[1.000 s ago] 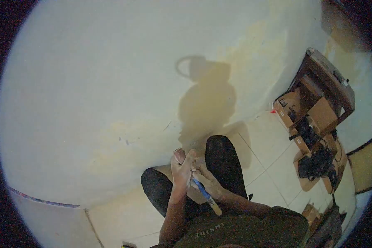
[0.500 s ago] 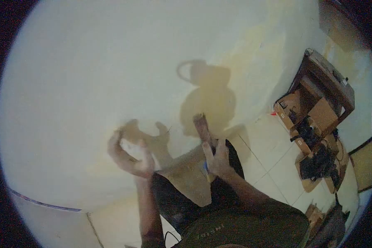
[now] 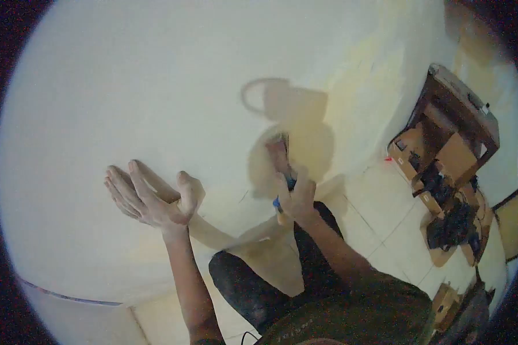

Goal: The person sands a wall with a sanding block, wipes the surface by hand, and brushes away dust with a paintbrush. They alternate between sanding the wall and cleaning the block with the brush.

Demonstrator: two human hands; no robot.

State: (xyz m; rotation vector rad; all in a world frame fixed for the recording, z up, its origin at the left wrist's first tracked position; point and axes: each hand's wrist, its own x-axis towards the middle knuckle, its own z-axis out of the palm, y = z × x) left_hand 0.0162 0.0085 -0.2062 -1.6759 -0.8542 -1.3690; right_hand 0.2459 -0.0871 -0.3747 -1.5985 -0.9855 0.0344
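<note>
My left hand (image 3: 152,198) is raised in front of the pale wall (image 3: 126,86), its fingers spread and nothing in it. To its right, my right hand (image 3: 297,192) is closed around the handle of a brush-like tool (image 3: 277,150). The tool's broad brownish end points up toward the wall. A blue and yellowish bit shows beneath the fingers of my right hand; what it belongs to is unclear. Shadows of my head and hands fall on the wall.
At the right stands a dark wooden shelf unit (image 3: 463,95) with cardboard boxes (image 3: 456,156) and black items (image 3: 452,227). Tiled floor (image 3: 380,218) lies between it and my dark-clad knees. Another cardboard piece (image 3: 445,305) is at the lower right.
My left hand has moved left and turned, its curled fingers now straightened and spread. My right hand has risen slightly with the tool.
</note>
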